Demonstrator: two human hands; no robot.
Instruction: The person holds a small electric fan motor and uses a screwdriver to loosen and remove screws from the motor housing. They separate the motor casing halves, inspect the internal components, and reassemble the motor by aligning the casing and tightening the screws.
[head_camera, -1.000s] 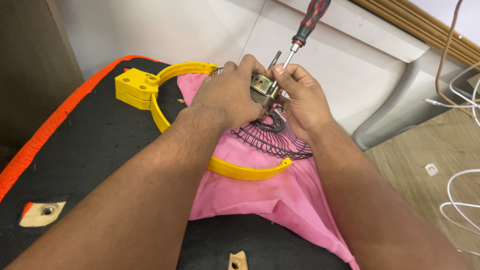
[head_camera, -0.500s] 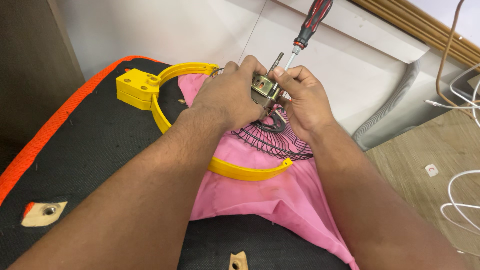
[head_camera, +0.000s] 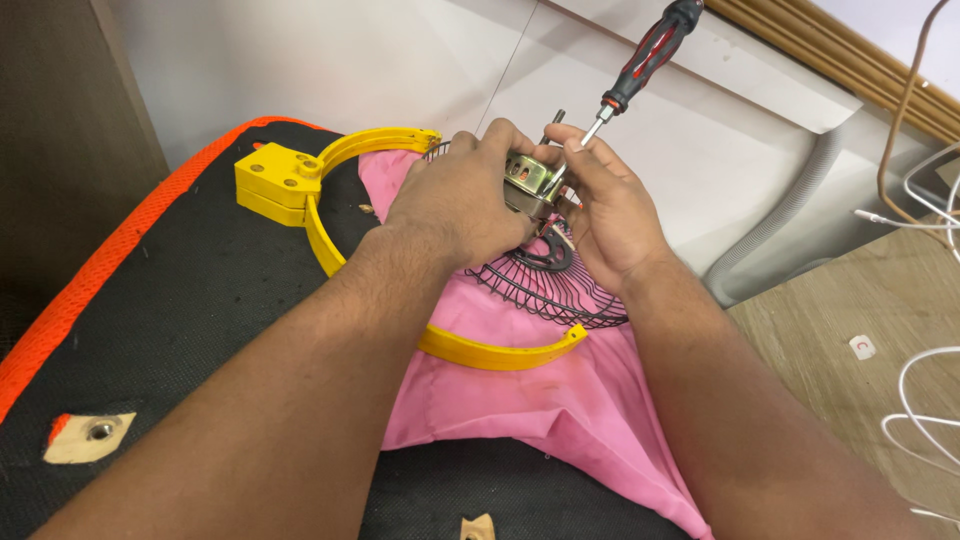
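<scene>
Little has shifted since half a second ago: both hands stay clamped at the same spot. From the head view, the left hand (head_camera: 455, 205) grips the small metal motor (head_camera: 527, 181) above the black wire fan guard (head_camera: 550, 285), while the right hand (head_camera: 610, 210) holds the red-and-black screwdriver (head_camera: 645, 60) against it, over pink cloth (head_camera: 520, 400) and the yellow ring (head_camera: 330, 165).

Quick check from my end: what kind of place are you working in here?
Probably a small repair bench or home workshop. The left hand steadies a small metal motor over a wire fan guard, the right hand works a screwdriver, and loose white cables lie on the wooden surface.
</scene>
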